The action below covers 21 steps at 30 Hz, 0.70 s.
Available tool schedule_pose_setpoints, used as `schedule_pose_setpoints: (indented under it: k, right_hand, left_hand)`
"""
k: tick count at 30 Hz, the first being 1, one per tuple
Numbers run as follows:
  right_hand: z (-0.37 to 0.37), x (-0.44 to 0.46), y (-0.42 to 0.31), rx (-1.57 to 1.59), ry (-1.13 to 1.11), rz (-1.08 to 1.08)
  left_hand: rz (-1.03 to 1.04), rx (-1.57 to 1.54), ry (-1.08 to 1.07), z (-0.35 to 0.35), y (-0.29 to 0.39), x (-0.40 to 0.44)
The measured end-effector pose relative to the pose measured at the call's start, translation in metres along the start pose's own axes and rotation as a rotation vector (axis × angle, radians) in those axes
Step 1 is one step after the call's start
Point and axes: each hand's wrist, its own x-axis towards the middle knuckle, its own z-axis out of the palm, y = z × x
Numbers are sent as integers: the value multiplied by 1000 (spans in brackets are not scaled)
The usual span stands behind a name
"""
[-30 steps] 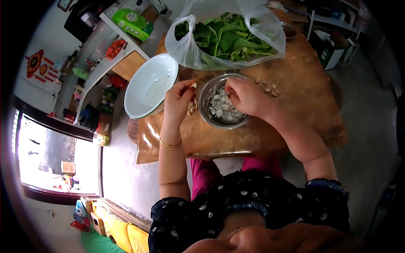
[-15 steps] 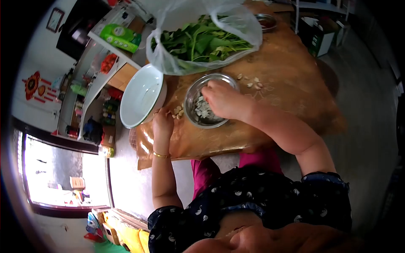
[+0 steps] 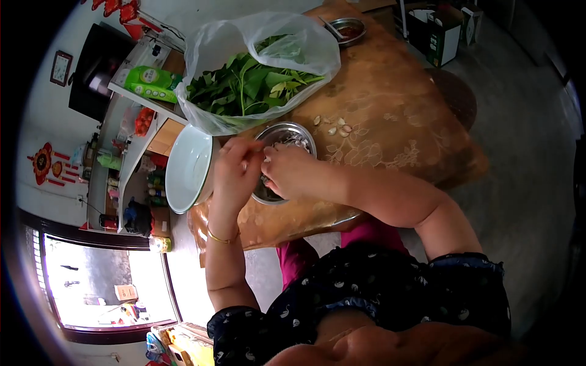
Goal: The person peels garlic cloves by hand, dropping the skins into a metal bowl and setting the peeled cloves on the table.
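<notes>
Above the left side of a metal bowl [image 3: 312, 141], my two hands meet at the fingertips. My right hand [image 3: 292, 172] is closed in a pinch on a small pale piece that looks like a garlic clove. My left hand [image 3: 234, 177] is curled against it, its fingertips slightly blurred; what they hold cannot be made out. Pale garlic skins [image 3: 295, 139] lie in the bowl, partly covered by my right hand. A white enamel basin [image 3: 188, 171] is just left of my left hand. Several loose garlic cloves [image 3: 339, 129] rest on the table beyond the bowl.
A clear plastic bag [image 3: 210, 119] full of green leaves [image 3: 250, 82] takes up the far left of the table [image 3: 397, 122]. Behind it is a small metal dish [image 3: 351, 32] with reddish contents. Shelves [image 3: 131, 143] stand to the left; a round stool [image 3: 455, 100] is at the right.
My right hand has come up out of the metal bowl and moved left. My left hand has risen to meet it over the bowl's edge. The view has shifted somewhat.
</notes>
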Motion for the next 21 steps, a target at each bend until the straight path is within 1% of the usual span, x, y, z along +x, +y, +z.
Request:
schedule_pose_setpoints:
  k: [1,2,3,4,7,9,12,13,16,19,21]
  right_hand:
    - [18,-3,5,-25,146,-83]
    - [28,-4,8,-51,291,-167]
    - [28,-4,9,108,171,-157]
    - [27,-4,9,111,124,-145]
    - [20,-4,5,119,-14,-105]
    - [15,-4,2,128,-105,-74]
    - [8,-3,-2,121,-147,1]
    - [2,-4,-3,95,-126,-17]
    - [-7,-8,-4,53,-96,-42]
    - [5,-7,-3,58,-100,-25]
    - [16,-6,-1,30,-60,-44]
  left_hand:
    - [94,-68,-80,5,13,12]
    - [90,-99,-190,12,24,24]
    - [85,-129,-298,20,34,37]
    - [81,-160,-405,30,40,48]
    - [218,112,-571,63,44,81]
    - [172,217,-654,85,34,99]
    - [142,362,-746,115,10,113]
    - [138,409,-771,123,2,115]
    - [40,367,-804,135,-5,115]
    - [-43,230,-989,130,7,118]
    - [-63,125,-1029,131,8,116]
